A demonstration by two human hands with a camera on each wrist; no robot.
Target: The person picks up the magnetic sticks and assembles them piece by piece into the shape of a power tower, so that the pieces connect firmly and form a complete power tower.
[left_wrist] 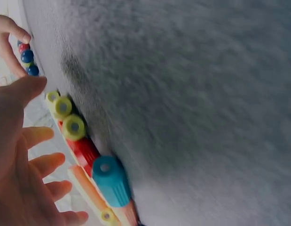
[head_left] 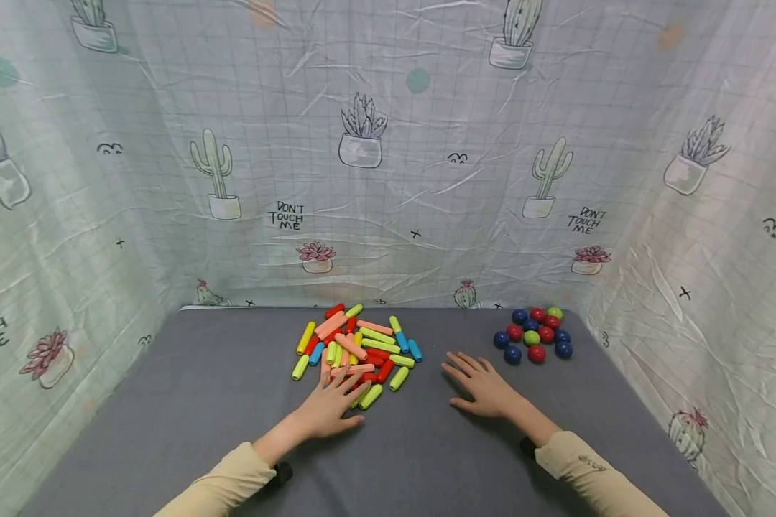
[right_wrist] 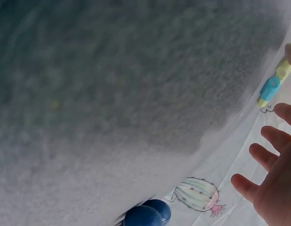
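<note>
Small coloured sticks (head_left: 351,347): short, straight rods in lime, yellow, red, salmon and blue, heaped on the grey cloth-covered table (head_left: 414,459) toward its far edge; some lie across others, which suggests a loose heap rather than an arranged row.
Stick axes: no shared direction; at the heap's left edge a yellow stick (head_left: 305,338) points away from the person, leaning right, at its right edge a blue stick (head_left: 414,350) points away, leaning left, and a lime stick (head_left: 381,346) between them runs nearly sideways.
Left hand (head_left: 325,411): fingers spread and almost straight, gripping nothing; they reach over the heap's near edge, though contact cannot be told.
Right hand (head_left: 486,392): fingers apart, holding nothing, between the heap and the glossy red, blue and green balls (head_left: 532,337).
Ball cluster: at the far right, seemingly grouped apart by kind.
</note>
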